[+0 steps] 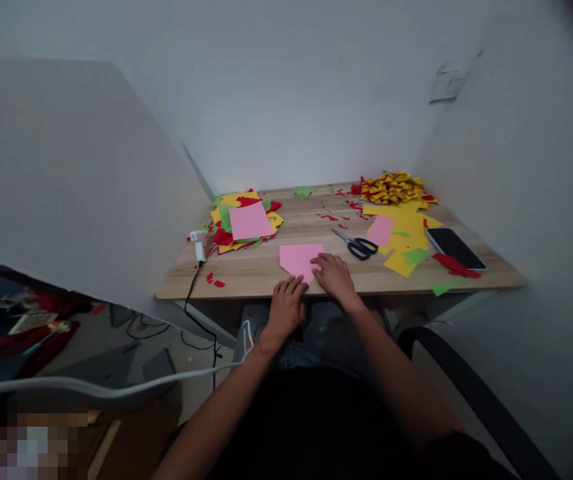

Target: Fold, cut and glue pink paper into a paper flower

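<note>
A sheet of pink paper lies on the wooden table near its front edge. Its lower left side runs at a slant; whether that is a fold or a cut I cannot tell. My left hand reaches over the table edge, fingers stretched out, their tips at the paper's lower point. From the right, my right hand rests on the paper with its fingers spread and slightly bent. Just beyond that hand lie scissors with dark handles, their blades pointing to the back left.
Mixed coloured paper with a pink square on top sits back left. A white corded device stands near the left edge. At right are yellow sheets, a smaller pink piece, a ruffled yellow-red paper heap and a phone.
</note>
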A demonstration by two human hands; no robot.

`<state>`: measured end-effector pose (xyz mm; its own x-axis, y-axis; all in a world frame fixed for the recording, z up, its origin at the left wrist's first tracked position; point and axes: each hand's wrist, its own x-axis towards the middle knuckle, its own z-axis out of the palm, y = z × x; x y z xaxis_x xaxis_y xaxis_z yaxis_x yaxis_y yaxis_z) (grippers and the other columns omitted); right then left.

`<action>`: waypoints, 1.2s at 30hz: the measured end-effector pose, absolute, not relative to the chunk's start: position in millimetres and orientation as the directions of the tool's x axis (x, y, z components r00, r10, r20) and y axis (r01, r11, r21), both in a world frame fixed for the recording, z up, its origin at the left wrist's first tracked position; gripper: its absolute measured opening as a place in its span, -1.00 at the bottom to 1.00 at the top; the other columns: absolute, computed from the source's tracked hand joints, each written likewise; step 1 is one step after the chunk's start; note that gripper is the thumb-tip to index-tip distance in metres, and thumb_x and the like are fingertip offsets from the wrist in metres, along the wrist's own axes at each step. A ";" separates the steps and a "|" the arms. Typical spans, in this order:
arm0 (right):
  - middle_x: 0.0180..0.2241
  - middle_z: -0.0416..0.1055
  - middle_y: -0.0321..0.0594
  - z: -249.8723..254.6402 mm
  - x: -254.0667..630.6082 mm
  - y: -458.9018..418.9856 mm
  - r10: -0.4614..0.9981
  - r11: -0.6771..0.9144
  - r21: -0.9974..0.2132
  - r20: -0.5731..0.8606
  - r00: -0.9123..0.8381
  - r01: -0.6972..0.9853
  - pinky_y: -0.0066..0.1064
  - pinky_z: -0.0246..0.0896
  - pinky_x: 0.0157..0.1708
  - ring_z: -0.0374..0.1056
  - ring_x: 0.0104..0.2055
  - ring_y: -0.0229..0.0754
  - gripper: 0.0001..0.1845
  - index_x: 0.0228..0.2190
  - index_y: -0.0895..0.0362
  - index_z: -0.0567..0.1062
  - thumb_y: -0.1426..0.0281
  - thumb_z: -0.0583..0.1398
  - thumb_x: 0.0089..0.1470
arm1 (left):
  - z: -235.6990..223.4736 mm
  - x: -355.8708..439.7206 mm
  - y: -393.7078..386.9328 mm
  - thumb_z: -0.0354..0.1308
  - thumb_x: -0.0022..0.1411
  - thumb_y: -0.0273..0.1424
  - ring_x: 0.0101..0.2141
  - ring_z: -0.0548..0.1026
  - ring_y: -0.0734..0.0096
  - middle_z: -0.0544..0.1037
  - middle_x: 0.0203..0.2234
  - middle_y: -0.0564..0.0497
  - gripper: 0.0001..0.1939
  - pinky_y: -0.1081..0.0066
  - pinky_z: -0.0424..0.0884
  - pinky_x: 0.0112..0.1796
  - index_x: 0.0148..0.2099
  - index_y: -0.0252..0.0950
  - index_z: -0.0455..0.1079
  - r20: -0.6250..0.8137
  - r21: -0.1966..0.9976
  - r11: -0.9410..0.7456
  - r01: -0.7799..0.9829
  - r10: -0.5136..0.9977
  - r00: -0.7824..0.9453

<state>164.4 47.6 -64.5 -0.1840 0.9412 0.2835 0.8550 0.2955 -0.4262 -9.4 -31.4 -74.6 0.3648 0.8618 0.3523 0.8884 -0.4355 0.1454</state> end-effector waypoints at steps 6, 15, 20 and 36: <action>0.17 0.40 -0.16 -63.9 165.5 47.5 0.946 0.286 -0.445 0.270 -0.177 0.849 -0.13 0.09 0.13 0.25 0.16 0.03 -0.67 -0.01 0.00 0.54 0.34 0.17 0.20 | -80.4 3.4 -32.5 0.12 0.19 -0.56 0.21 0.27 0.04 0.38 0.23 -0.06 -0.38 -0.01 0.12 0.24 0.28 -0.11 0.30 0.355 0.177 -0.365 0.914 0.890 0.286; 0.02 0.49 -0.14 -60.6 164.9 43.8 0.946 0.253 -0.454 0.300 -0.121 0.854 -0.22 0.12 0.06 0.29 0.07 -0.04 -0.70 -0.08 0.04 0.56 0.44 0.11 0.22 | -84.5 4.8 -30.5 0.14 0.15 -0.59 0.21 0.29 0.13 0.42 0.20 -0.05 -0.46 0.05 0.16 0.24 0.17 -0.17 0.40 0.393 0.235 -0.341 0.910 0.890 0.232; -0.06 0.49 -0.04 -64.7 166.6 46.3 0.956 0.142 -0.465 0.294 0.002 0.874 -0.18 0.12 0.00 0.28 0.01 0.03 -0.66 -0.11 0.09 0.58 0.46 0.04 0.25 | -86.2 3.3 -30.9 0.13 0.16 -0.58 0.22 0.29 0.13 0.42 0.21 -0.05 -0.47 0.06 0.16 0.24 0.17 -0.16 0.40 0.392 0.246 -0.349 0.904 0.889 0.237; 0.08 0.37 0.02 -72.7 178.6 61.2 0.936 0.193 -0.512 0.352 0.000 0.837 -0.07 0.13 0.11 0.25 0.13 0.11 -0.48 0.10 0.05 0.44 0.19 0.20 0.11 | -91.6 0.4 -38.7 0.13 0.12 -0.61 0.24 0.26 0.17 0.36 0.26 -0.05 -0.40 0.10 0.13 0.27 0.21 -0.20 0.33 0.431 0.225 -0.358 0.906 0.871 0.237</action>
